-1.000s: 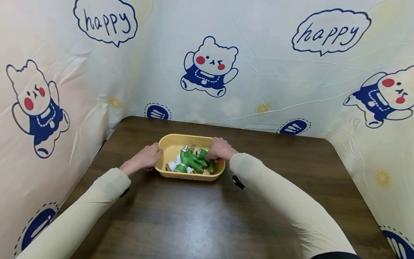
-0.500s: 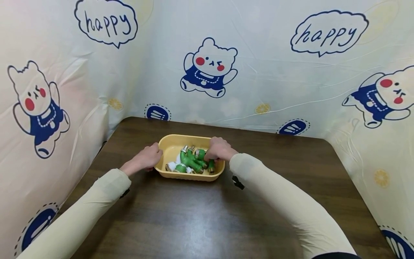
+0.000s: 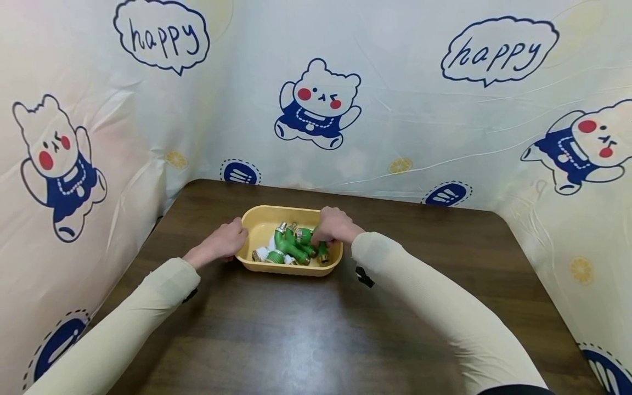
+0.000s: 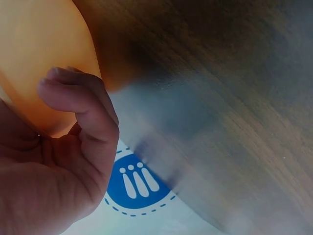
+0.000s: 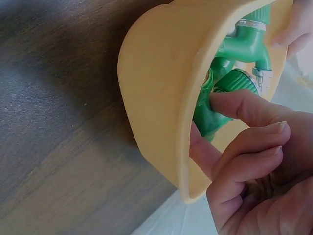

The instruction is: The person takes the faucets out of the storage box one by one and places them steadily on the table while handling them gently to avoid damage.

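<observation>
A yellow plastic basin (image 3: 254,226) on the table holds several green Y-shaped hose fittings (image 3: 291,248) with metal ends and some white parts. My left hand (image 3: 226,238) grips the basin's left end at the rim; its curled fingers (image 4: 73,95) show against the wall in the left wrist view. Inside the right end of the basin is my right hand (image 3: 336,226). In the right wrist view its thumb and forefinger pinch a green fitting (image 5: 208,117), while the other fingers stay curled. That fitting is partly hidden by the hand and the basin wall.
The dark wooden table (image 3: 306,329) extends in front of the basin and to its right. A pale printed cloth (image 3: 405,109) with cartoon bears hangs behind and along both sides of the table.
The right hand has shifted very slightly within the basin. The left hand and the basin stay nearly in place, and the head view has tilted a little.
</observation>
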A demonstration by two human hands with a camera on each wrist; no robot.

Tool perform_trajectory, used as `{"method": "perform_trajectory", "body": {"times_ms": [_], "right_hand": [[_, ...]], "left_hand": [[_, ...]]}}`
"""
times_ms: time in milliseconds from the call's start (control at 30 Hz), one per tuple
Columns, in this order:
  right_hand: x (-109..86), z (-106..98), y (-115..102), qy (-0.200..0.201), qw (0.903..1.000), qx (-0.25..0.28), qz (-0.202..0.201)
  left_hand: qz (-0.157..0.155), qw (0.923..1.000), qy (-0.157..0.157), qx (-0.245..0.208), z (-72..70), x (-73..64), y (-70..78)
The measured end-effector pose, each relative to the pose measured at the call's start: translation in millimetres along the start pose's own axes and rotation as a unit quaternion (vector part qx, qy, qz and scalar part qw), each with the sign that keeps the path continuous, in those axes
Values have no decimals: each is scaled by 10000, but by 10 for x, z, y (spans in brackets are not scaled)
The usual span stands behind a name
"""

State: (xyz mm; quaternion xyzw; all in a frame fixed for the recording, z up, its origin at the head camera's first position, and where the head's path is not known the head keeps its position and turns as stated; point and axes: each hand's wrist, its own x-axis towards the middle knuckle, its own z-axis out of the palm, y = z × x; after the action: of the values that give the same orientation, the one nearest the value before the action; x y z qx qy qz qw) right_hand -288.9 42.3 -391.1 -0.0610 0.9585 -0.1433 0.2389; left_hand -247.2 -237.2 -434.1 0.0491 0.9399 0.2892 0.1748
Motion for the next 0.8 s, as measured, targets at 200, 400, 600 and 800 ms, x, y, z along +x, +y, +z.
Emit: {"method": "perform_trajectory", "body": {"times_ms": [200, 400, 600, 800], "right_hand": [[-52, -37, -10, -29, 9999, 120, -75], [-88, -114, -28, -25, 9999, 69, -146], [-127, -177, -33, 22, 9998, 45, -185], [-151, -219, -41, 47, 9996, -10, -285]], "left_hand": [[-5, 10000, 63, -52, 17, -2, -11], [-39, 9999, 124, -37, 19, 8, -24], [-18, 9998, 168, -38, 28, 4, -22], [-61, 9997, 211, -111, 43, 0, -19]]}}
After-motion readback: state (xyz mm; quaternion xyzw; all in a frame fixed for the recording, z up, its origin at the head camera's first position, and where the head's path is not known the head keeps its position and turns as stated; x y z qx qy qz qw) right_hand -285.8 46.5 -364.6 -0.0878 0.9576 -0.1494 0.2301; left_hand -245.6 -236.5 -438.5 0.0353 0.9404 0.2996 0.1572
